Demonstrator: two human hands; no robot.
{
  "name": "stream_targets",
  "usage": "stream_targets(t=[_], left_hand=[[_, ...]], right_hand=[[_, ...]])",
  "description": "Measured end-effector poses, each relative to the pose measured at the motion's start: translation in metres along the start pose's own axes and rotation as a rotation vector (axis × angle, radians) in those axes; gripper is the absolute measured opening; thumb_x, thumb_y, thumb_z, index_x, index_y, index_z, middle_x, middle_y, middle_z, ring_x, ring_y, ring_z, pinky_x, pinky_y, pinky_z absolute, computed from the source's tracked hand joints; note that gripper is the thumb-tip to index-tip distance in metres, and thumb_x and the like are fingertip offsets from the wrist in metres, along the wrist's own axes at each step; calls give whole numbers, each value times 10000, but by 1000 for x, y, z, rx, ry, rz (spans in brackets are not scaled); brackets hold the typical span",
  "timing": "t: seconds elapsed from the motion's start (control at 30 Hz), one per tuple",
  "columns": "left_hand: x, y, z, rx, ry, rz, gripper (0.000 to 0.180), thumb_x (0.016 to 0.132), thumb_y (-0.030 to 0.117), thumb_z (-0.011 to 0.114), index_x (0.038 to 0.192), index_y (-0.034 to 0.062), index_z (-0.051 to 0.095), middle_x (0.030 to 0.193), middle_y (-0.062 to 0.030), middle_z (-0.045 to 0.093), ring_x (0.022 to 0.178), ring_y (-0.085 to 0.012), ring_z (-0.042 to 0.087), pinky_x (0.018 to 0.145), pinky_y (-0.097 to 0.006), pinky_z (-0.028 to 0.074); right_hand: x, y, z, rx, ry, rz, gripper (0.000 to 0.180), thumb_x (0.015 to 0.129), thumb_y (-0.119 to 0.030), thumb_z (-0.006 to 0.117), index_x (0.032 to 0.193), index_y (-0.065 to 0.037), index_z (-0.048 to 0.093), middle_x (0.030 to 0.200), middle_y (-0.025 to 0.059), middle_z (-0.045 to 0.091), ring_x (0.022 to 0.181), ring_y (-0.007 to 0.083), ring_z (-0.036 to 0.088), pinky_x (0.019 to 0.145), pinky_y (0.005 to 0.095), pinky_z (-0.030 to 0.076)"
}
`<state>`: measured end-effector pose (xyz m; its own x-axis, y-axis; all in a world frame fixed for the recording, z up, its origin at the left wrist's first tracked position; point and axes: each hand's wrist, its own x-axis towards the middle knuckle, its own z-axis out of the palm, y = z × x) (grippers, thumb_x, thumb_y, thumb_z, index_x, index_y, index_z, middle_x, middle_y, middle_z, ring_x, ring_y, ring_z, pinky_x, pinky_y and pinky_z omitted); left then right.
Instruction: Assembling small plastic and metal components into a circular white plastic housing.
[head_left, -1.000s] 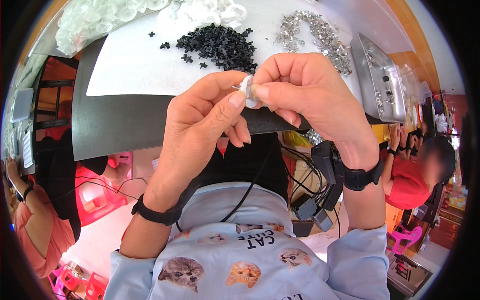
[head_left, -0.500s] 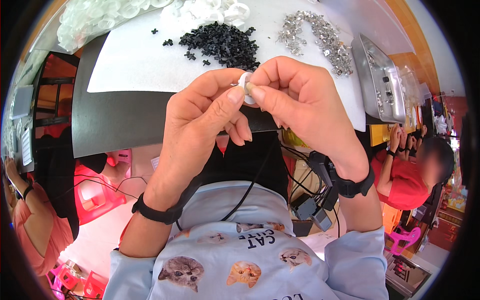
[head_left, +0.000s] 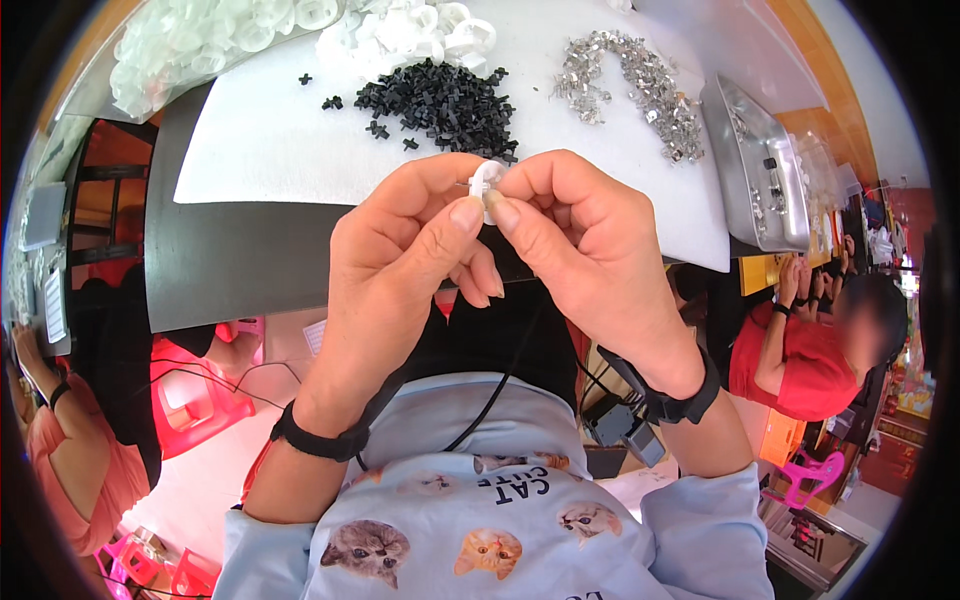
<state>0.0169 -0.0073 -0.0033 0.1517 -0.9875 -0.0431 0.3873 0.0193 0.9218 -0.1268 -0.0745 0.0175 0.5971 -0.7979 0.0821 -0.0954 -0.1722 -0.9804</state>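
Here both hands meet above the near edge of the counter (head_left: 250, 270), pinching one small white plastic ring (head_left: 487, 178) between them. The left hand (head_left: 400, 270) presses its thumb and forefinger together on the ring's left and lower side; the right hand (head_left: 590, 250) closes its thumb and forefinger on the right side, the other fingers curled under. Only the ring's top arc shows; the rest is hidden by fingertips.

It looks very light and stiff, a moulded part, probably smooth and easy to let slip, so a hold across its rim from both sides, as now, seems soundest. A thin pin seems to stick out leftward from it, though that is too small to be sure. Its long axis cannot be told; the visible arc faces up and away from the person.

Beyond, on the white sheet (head_left: 280, 150), lie a heap of small black plastic pieces (head_left: 440, 100), a heap of white rings (head_left: 410, 35), and a scatter of small metal clips (head_left: 630, 85). A metal tray (head_left: 760, 170) stands to the right.
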Motion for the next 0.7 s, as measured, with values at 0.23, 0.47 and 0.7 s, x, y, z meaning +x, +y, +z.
stream_targets(t=[0.23,0.47,0.7], left_hand=[[-1,-2,2,-53,21,35,274,951,126,531,1174,-33,537,869,-83,641,606,-114,602,504,-214,472],[-2,-3,1,-31,19,23,270,951,121,530,1174,-32,538,865,-79,641,605,-109,600,507,-213,472],[-3,-6,2,65,22,97,246,944,87,538,1159,-31,558,847,-64,642,595,-85,591,492,-195,462]], right_hand=[[0,-3,5,-116,30,-26,26,908,-17,570,900,5,559,760,-30,566,663,1,481,564,160,402],[-3,0,7,-127,66,-64,24,901,8,540,878,4,544,737,-25,558,638,-2,470,538,165,398],[-4,-2,6,-46,26,29,36,911,-17,549,899,17,546,755,-10,567,635,11,498,534,170,418]])
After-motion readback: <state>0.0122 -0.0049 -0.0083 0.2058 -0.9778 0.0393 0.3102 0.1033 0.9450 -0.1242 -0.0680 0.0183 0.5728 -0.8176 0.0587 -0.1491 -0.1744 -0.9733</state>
